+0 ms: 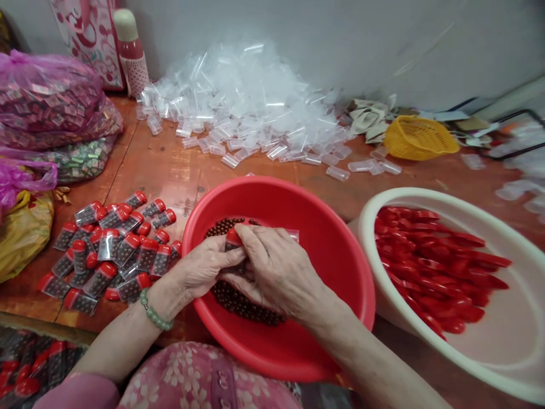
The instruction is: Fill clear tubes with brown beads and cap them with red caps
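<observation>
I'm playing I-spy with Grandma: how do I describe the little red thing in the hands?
Find the big round red plastic basin in the middle. Over it, the left hand and right hand meet around a small red-topped piece, partly hidden. Clear red-capped plastic containers lie to the basin's left; only this red top is held.

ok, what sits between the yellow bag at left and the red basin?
Head view: a loose pile of red-capped clear packs on the wooden tabletop, plus a few small tan pieces close to the yellow bag.
</observation>
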{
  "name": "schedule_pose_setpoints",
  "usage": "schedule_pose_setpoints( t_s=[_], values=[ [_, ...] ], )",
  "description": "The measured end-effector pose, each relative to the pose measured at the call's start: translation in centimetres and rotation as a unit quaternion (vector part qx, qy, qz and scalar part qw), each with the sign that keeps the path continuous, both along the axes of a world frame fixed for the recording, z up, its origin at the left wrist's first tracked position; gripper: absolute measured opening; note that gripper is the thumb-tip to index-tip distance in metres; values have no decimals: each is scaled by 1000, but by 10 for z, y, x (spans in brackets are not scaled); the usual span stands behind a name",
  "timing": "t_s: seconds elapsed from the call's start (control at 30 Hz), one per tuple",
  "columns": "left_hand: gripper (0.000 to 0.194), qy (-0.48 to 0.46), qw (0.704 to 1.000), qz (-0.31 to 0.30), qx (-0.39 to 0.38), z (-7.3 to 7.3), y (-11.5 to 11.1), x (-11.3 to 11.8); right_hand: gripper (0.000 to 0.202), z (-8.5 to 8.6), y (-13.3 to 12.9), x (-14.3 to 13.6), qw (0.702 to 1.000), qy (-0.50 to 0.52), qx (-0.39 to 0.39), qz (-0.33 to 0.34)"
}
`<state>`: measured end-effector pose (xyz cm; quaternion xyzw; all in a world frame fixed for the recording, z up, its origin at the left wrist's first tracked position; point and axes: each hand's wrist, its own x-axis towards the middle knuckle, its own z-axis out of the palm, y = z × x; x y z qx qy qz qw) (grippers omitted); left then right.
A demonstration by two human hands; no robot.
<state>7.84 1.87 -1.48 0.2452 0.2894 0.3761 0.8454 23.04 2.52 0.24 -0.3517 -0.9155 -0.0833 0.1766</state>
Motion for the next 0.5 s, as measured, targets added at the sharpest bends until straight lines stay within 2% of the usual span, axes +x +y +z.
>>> schedule_pose_setpoints(
  t_s=[0.1,0.2,0.27,0.37,0.43,0.5],
  values=[
    [45,9,1000,1,-20,4,-1,0,55,3,-4,0,999,-4,-41,-14],
    [55,46,997,15,-53,6,-3,4,53,1,-9,0,997,44,-65,-7],
    [60,86,993,48,-69,7,-6,9,56,-2,-13,-1,991,85,-100,-16],
    [53,137,982,107,-69,6,-10,17,62,-5,-20,-5,983,120,-134,-24],
    [45,165,974,143,-54,5,-14,19,59,-5,-25,-7,987,126,-94,-15],
    [37,205,961,183,-19,4,-21,18,52,-4,-29,-9,992,120,-24,3]
  ],
)
